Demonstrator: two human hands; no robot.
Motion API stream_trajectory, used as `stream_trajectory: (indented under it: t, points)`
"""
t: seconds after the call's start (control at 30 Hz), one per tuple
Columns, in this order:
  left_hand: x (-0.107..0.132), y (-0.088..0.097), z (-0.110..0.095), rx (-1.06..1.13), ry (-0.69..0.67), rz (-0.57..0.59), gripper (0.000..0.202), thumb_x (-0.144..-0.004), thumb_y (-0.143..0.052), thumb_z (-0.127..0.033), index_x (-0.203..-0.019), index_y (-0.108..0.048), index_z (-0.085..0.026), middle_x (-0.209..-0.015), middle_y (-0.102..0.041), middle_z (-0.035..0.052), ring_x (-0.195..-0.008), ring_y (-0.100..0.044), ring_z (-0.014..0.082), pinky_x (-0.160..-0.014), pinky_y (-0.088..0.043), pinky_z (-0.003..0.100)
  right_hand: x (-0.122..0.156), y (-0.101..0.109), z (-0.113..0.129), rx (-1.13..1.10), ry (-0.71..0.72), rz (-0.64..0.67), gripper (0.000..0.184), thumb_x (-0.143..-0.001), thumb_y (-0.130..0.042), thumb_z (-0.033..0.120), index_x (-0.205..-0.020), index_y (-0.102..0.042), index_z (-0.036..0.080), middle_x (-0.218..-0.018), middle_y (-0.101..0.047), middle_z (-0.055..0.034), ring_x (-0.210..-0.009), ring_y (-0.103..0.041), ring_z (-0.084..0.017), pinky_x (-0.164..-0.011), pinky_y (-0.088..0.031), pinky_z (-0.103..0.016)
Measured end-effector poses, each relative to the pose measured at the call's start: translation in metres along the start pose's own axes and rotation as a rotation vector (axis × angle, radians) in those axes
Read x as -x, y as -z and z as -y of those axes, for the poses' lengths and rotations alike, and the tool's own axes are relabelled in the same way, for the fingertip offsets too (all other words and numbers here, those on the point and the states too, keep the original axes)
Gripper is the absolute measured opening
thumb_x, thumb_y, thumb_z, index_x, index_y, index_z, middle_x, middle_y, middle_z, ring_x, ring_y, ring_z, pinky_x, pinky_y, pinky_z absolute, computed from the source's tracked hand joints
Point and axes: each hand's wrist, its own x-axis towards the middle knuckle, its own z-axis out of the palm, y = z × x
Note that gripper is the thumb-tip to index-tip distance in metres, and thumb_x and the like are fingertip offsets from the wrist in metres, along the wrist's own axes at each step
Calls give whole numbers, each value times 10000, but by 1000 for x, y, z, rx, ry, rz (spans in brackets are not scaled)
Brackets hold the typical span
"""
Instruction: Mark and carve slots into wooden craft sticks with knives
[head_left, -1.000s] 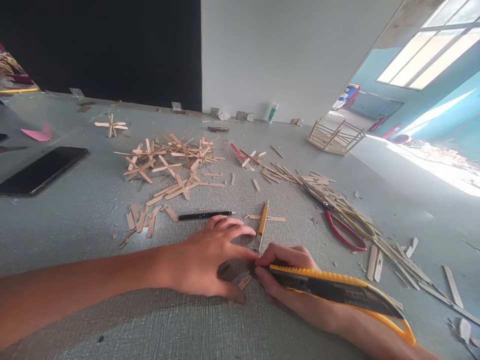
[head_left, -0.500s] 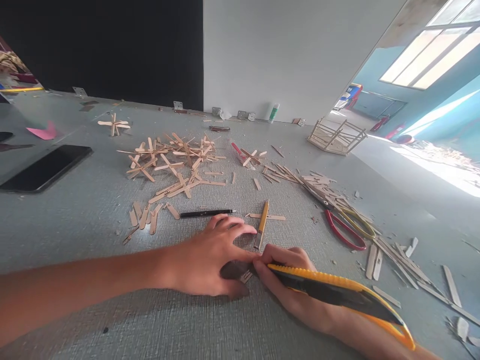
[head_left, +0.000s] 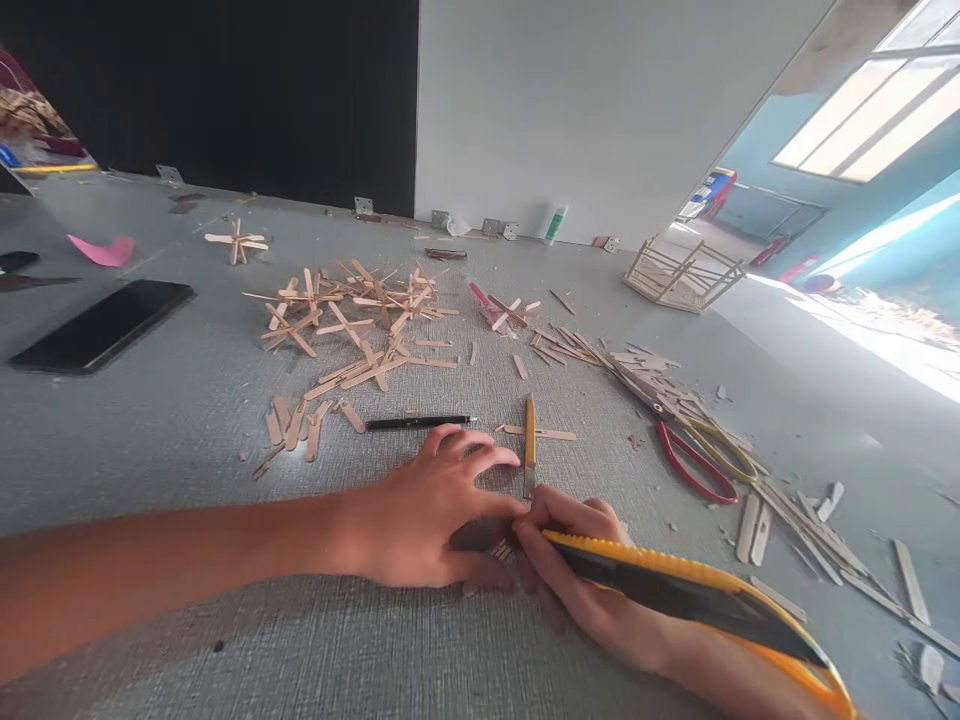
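Note:
My right hand (head_left: 574, 560) grips a large yellow and black utility knife (head_left: 690, 595), its tip down at a small wooden stick piece (head_left: 501, 549) on the grey table. My left hand (head_left: 435, 510) presses down on that same piece, thumb and forefinger pinching at it beside the blade tip, other fingers spread on the table. A smaller yellow cutter (head_left: 529, 445) lies just beyond my fingers, on a flat stick (head_left: 551, 434). A black pen (head_left: 420, 423) lies past my left hand.
Craft sticks are heaped mid-table (head_left: 360, 320), with cut bits (head_left: 296, 428) nearer. Red and yellow handled scissors (head_left: 697, 460) lie right, among loose sticks (head_left: 795, 520). A black phone (head_left: 105, 325) lies left. A stick frame (head_left: 679, 272) and a glue bottle (head_left: 556, 224) stand at the back.
My left thumb has closed in toward the knife tip over the small piece. The view has shifted slightly; both hands stay in place.

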Motion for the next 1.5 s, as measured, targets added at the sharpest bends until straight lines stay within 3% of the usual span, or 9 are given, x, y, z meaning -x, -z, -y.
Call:
stream_trajectory:
  t: [0.17,0.43,0.6,0.83,0.97,1.13,1.3,1.5]
  points:
    - [-1,-3,-1,-10,-19,-25,307,-928,-712,-468,-1212,-715,-350,-1505,-489,108,-1428,-376,404,-1156,-231,639,0,0,2,-50,-19,24,363,-1069,-439,474,-775,-484,264,-452,-583,95,-475,-603,-156,-850,-453,-445]
    - [0,-4,0,-14,0,-26,377,-895,-748,-473,-1254,-699,-371,-1520,-487,99,-1440,-368,408,-1162,-224,643,-3,5,9,-160,-45,31,375,-1070,-445,469,-753,-465,269,-439,-569,89,-415,-559,-152,-743,-471,-395]
    - [-1,-6,-1,-22,1,-24,355,-899,-744,-476,-1223,-698,-339,-1516,-488,119,-1447,-368,402,-1163,-220,644,-5,7,13,-78,-48,39,381,-1068,-434,473,-755,-479,261,-448,-585,90,-452,-587,-157,-843,-425,-446]
    - [0,-5,-3,-24,13,-15,335,-911,-734,-443,-1209,-677,-301,-1510,-488,141,-1454,-363,398,-1174,-200,658,-5,6,12,-46,-61,48,404,-1066,-415,480,-740,-485,251,-462,-570,88,-457,-566,-148,-871,-408,-472]
    - [-1,-2,-5,-7,26,-5,325,-913,-726,-445,-1207,-690,-312,-1516,-485,127,-1450,-366,413,-1168,-216,668,-3,3,8,57,-23,-33,378,-1049,-451,428,-719,-479,247,-545,-581,64,-512,-540,-143,-740,-447,-383]
    - [-2,1,-8,-12,36,30,250,-970,-665,-430,-1194,-721,-334,-1522,-479,116,-1474,-338,396,-1167,-237,659,0,-3,8,111,38,-57,327,-1051,-458,371,-748,-428,253,-584,-447,67,-510,-429,-129,-530,-389,-280]
    - [-1,1,-8,-23,43,23,216,-961,-675,-442,-1133,-759,-342,-1528,-476,101,-1462,-353,400,-1158,-256,659,-3,-3,12,109,68,-57,355,-1074,-421,376,-741,-393,258,-573,-404,64,-485,-426,-135,-513,-397,-296]
    - [-4,5,-13,-10,80,63,152,-966,-693,-409,-1051,-780,-316,-1550,-469,81,-1484,-329,400,-1178,-225,670,-6,0,10,94,109,-23,348,-1074,-410,369,-741,-397,267,-538,-503,62,-457,-470,-155,-590,-431,-367]
